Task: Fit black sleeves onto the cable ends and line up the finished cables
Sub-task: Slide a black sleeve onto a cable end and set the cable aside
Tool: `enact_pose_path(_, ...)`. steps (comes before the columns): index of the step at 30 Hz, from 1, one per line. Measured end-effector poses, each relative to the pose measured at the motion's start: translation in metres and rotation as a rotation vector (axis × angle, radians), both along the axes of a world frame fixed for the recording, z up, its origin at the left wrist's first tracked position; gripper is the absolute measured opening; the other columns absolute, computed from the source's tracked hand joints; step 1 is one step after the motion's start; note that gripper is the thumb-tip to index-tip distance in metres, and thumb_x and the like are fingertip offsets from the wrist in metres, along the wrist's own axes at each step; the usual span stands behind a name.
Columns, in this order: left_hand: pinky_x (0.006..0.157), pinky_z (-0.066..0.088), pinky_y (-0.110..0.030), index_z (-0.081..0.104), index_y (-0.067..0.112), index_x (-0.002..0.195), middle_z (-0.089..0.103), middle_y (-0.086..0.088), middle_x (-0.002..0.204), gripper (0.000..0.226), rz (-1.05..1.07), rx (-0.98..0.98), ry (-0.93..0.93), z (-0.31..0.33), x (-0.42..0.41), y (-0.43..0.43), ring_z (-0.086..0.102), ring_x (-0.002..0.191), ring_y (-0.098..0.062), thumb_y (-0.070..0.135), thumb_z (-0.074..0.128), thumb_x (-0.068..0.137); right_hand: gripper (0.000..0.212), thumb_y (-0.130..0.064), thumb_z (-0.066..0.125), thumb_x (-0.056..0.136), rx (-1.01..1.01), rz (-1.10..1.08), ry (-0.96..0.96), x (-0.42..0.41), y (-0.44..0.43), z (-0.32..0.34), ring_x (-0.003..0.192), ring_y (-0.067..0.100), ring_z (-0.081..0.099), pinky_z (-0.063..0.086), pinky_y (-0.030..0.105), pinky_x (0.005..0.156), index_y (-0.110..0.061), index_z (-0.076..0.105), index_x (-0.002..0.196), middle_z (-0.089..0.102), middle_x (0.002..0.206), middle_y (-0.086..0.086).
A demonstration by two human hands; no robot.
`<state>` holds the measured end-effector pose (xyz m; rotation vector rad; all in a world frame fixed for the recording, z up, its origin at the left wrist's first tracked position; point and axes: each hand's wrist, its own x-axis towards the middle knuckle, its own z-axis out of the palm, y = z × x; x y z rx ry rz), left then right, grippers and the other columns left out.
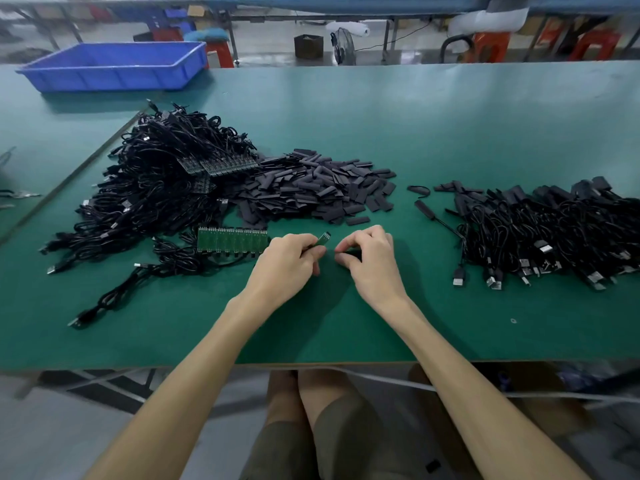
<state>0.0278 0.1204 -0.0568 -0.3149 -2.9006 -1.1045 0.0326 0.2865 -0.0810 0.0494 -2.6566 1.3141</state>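
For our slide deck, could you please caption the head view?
Worker's left hand holds a cable's green board end, right hand pinches a black sleeve, sleeve pile behind, finished cables right.

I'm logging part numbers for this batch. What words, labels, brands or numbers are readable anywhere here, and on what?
No text is legible anywhere in this view.
Green board strip: print, if any, too small to read.
Small board in the left hand: too small to read.
Black sleeve in the right hand: no marking shows.
Blue bin: no label visible.
Brown box on the floor: blurred, nothing legible.
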Motion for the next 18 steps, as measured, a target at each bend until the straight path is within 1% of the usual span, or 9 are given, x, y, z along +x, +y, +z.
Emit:
enact_pose_path(2, 0.069, 0.055, -0.041, 0.060, 0.020, 0.077, 0.067, 0.009, 0.073, 0.026, -0.008, -0.017, 0.041, -0.002, 0.001, -0.002, 0.058, 0.058, -0.015, 0.027, 0.056, 0.102, 0.013, -0.010, 0.070, 0.095, -0.078, 0.011, 0.015, 0.001, 0.002, 0.002, 0.101, 0.012, 0.051, 0.039, 0.020, 0.089, -0.021, 0.066, 0.090, 0.059, 0.099, -0.005)
enact_pose_path(4, 0.071, 0.053, -0.044, 0.067, 0.019, 0.087, 0.065, 0.007, 0.080, 0.019, -0.032, -0.029, 0.110, -0.005, 0.002, -0.002, 0.059, 0.067, -0.018, 0.026, 0.057, 0.102, 0.011, -0.013, 0.069, 0.096, -0.210, 0.000, 0.024, 0.003, 0.005, 0.003, 0.085, 0.006, 0.062, 0.047, 0.021, 0.079, -0.022, 0.064, 0.092, 0.068, 0.091, -0.005)
enact_pose_path(6, 0.071, 0.052, -0.044, 0.073, 0.017, 0.105, 0.063, 0.004, 0.086, 0.016, -0.053, -0.046, 0.235, -0.009, 0.006, -0.002, 0.060, 0.076, -0.023, 0.024, 0.058, 0.102, 0.007, -0.018, 0.070, 0.097, -0.323, -0.018, 0.016, 0.005, 0.009, 0.004, 0.068, 0.006, 0.064, 0.054, 0.026, 0.073, -0.023, 0.064, 0.098, 0.072, 0.087, -0.004)
enact_pose_path(8, 0.067, 0.052, -0.043, 0.072, 0.017, 0.119, 0.062, 0.002, 0.089, 0.022, -0.061, -0.080, 0.375, -0.012, 0.012, 0.000, 0.060, 0.076, -0.025, 0.023, 0.059, 0.103, 0.008, -0.020, 0.070, 0.098, -0.385, -0.023, 0.024, 0.006, 0.011, 0.004, 0.059, 0.009, 0.064, 0.055, 0.027, 0.070, -0.023, 0.063, 0.100, 0.073, 0.085, -0.002)
enact_pose_path(10, 0.065, 0.051, -0.042, 0.071, 0.017, 0.124, 0.060, -0.001, 0.089, 0.025, -0.063, -0.146, 0.448, -0.013, 0.011, 0.001, 0.059, 0.071, -0.028, 0.023, 0.057, 0.104, 0.006, -0.018, 0.071, 0.096, -0.424, -0.012, 0.036, 0.005, 0.011, 0.003, 0.059, 0.011, 0.066, 0.054, 0.024, 0.067, -0.020, 0.067, 0.100, 0.073, 0.084, -0.001)
enact_pose_path(12, 0.069, 0.046, -0.040, 0.069, 0.017, 0.126, 0.058, -0.003, 0.089, 0.026, -0.052, -0.224, 0.465, -0.013, 0.005, 0.003, 0.054, 0.068, -0.030, 0.023, 0.055, 0.105, 0.005, -0.016, 0.073, 0.095, -0.430, 0.000, 0.034, 0.005, 0.011, 0.004, 0.065, 0.010, 0.070, 0.050, 0.018, 0.063, -0.018, 0.073, 0.100, 0.075, 0.084, -0.002)
enact_pose_path(14, 0.073, 0.039, -0.034, 0.068, 0.016, 0.128, 0.057, -0.004, 0.089, 0.027, -0.048, -0.266, 0.465, -0.014, -0.001, 0.005, 0.052, 0.069, -0.028, 0.021, 0.053, 0.106, 0.009, -0.013, 0.073, 0.094, -0.434, 0.002, 0.026, 0.005, 0.011, 0.003, 0.070, 0.006, 0.072, 0.049, 0.014, 0.062, -0.016, 0.077, 0.102, 0.077, 0.083, -0.004)
enact_pose_path(16, 0.074, 0.036, -0.033, 0.067, 0.013, 0.129, 0.055, -0.004, 0.087, 0.028, -0.064, -0.302, 0.475, -0.016, -0.004, 0.005, 0.052, 0.072, -0.026, 0.018, 0.052, 0.106, 0.013, -0.011, 0.071, 0.095, -0.434, -0.009, 0.030, 0.005, 0.012, 0.003, 0.073, 0.003, 0.072, 0.050, 0.014, 0.063, -0.015, 0.078, 0.106, 0.078, 0.082, -0.004)
enact_pose_path(18, 0.074, 0.035, -0.033, 0.067, 0.011, 0.128, 0.053, -0.004, 0.085, 0.027, -0.075, -0.321, 0.496, -0.019, -0.003, 0.005, 0.052, 0.075, -0.024, 0.015, 0.053, 0.105, 0.016, -0.009, 0.070, 0.095, -0.435, -0.019, 0.034, 0.005, 0.013, 0.003, 0.081, 0.004, 0.074, 0.054, 0.016, 0.067, -0.013, 0.078, 0.109, 0.079, 0.087, -0.003)
